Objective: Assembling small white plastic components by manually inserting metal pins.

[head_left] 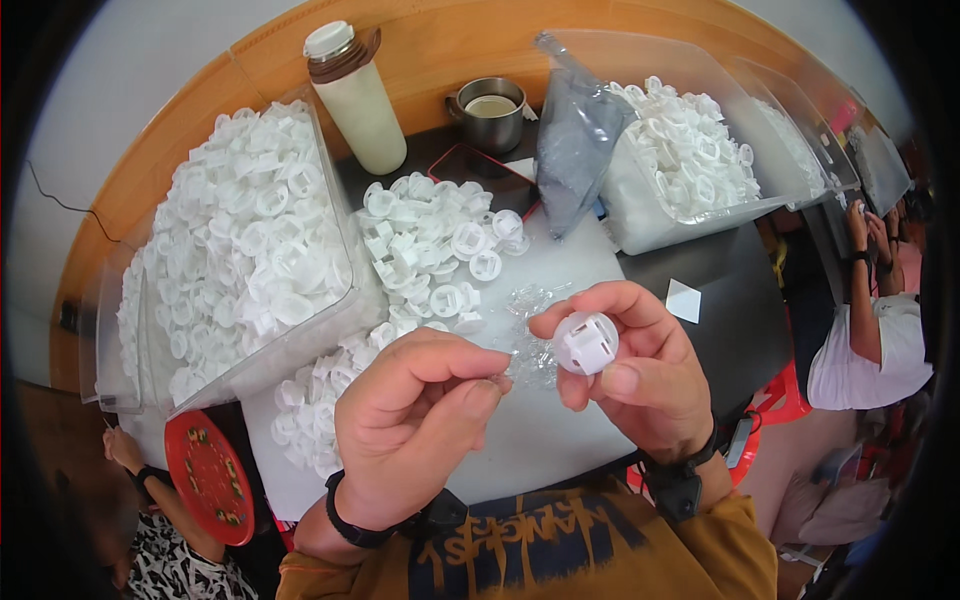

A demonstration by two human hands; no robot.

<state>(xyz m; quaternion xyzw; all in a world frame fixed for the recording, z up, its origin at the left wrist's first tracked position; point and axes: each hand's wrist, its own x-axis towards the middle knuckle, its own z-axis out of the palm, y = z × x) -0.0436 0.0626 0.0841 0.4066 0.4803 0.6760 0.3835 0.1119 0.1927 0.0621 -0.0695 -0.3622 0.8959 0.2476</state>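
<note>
My right hand (640, 365) pinches a small round white plastic part (586, 342) between thumb and fingers, its slotted face toward me. My left hand (415, 425) is closed, thumb and forefinger pinching a tiny clear plastic piece (497, 380) just left of the white part. Below and behind both hands lies a small heap of clear plastic pieces (530, 330) on the white mat (560, 440). A loose pile of white round parts (430, 255) spreads over the table beyond my left hand.
A clear bin (345, 300) of white parts stands at the left, another (690, 215) at the back right. A cream bottle (360, 100), a steel mug (492, 115), a grey plastic bag (575, 150) and a phone (470, 165) sit at the back. Other people sit at the right (870, 330) and lower left (150, 500).
</note>
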